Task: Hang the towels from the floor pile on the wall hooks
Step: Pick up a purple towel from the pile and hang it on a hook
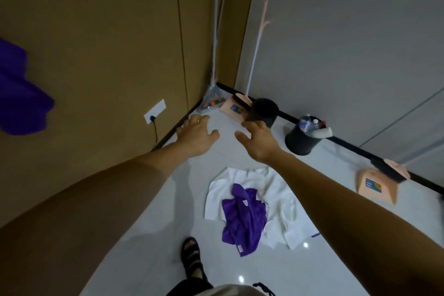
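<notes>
Here both arms reach forward over the pale floor (pixel 149 235), the left hand (pixel 198 134) and right hand (pixel 258 140) side by side, fingers spread and slightly bent, holding nothing. The pile lies below them, nearer the body: a purple towel (pixel 242 218) crumpled on top of a white towel (pixel 281 199). Another hung purple towel (pixel 19 94) shows against the brown wall at far left; what holds it is out of sight. Beyond the hands a broom (pixel 212 101) leans in the corner, with a peach dustpan (pixel 234 108) and a black bin (pixel 263 110) just beside it. A second bin (pixel 302 142), holding bottles, stands by the grey wall, a second dustpan (pixel 374 185) farther right. A sandalled foot (pixel 192 257) stands near the pile.
</notes>
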The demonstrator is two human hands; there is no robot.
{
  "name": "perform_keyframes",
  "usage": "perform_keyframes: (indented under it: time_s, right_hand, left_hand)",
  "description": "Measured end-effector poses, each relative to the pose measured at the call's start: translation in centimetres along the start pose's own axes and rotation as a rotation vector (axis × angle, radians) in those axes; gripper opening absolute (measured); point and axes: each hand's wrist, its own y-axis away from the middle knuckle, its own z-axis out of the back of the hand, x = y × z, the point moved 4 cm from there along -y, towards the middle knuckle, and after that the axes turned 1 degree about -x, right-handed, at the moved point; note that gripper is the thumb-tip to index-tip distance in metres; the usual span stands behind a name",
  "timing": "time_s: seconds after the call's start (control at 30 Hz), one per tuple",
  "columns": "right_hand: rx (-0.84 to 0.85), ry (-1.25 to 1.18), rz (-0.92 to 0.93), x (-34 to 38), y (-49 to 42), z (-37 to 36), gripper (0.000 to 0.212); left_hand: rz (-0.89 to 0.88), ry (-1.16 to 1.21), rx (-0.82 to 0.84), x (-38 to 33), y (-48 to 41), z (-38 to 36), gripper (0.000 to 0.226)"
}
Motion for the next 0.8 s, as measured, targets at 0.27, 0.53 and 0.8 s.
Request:
perform_keyframes:
  time_s: [0.27, 0.53, 0.8]
  right_hand:
    - [0.131, -0.04, -0.315, -13.3, -4.2, -5.5, 0.054]
    - [0.382, -0.119, -0.513, -28.8, -7.2, -20.2, 0.041]
    - [0.552, -0.092, -0.584, -44.4, -8.8, -41.4, 0.034]
  left_hand:
    - [-0.034, 0.005, 0.272, -2.9, -8.8, -14.1, 0.065]
    - [0.085, 0.047, 0.438, -0.2, -11.9, -33.5, 0.06]
    - [0.203, 0.075, 0.605, 7.2, -13.4, -56.1, 0.058]
